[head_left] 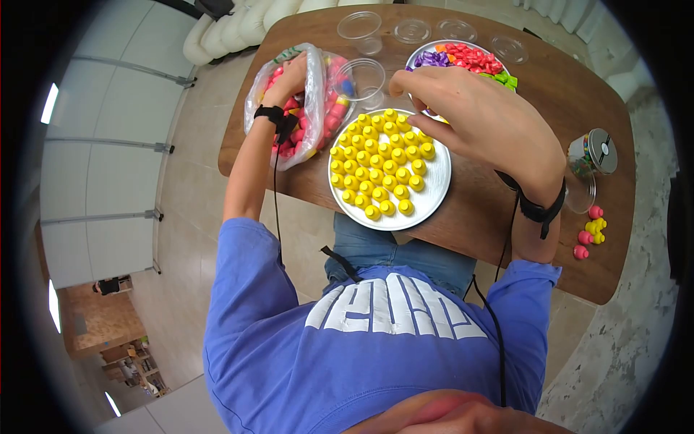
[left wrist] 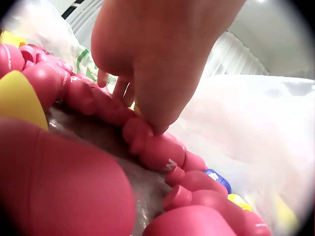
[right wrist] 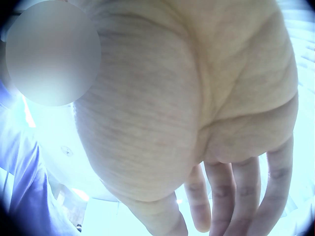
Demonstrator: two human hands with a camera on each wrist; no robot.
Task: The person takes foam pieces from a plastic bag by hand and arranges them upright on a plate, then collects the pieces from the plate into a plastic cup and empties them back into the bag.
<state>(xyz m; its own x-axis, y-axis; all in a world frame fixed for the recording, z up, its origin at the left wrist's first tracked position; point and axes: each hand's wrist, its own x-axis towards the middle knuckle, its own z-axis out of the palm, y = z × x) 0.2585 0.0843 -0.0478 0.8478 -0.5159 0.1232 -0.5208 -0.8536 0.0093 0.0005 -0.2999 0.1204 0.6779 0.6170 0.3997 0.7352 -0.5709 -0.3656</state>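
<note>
My left hand (head_left: 290,78) reaches into a clear plastic bag (head_left: 314,94) full of small pink bottle-shaped pieces. In the left wrist view the thumb of the left hand (left wrist: 157,64) touches a pink bottle (left wrist: 162,152), while the other fingers point down into the pile, their tips partly hidden. A round white plate (head_left: 434,189) carries many yellow bottle-shaped pieces (head_left: 377,160), standing upright. Over its right edge hovers my right hand (head_left: 484,108), fingers loosely bent. No held thing shows in the palm of the right hand (right wrist: 236,108) in the right wrist view.
Beyond the right hand, another plate holds red (head_left: 473,58), purple and green wrapped pieces. Clear plastic cups (head_left: 359,29) and lids (head_left: 412,30) stand at the back. A lidded jar (head_left: 601,150) and several loose pink and yellow bottles (head_left: 596,227) lie at the right.
</note>
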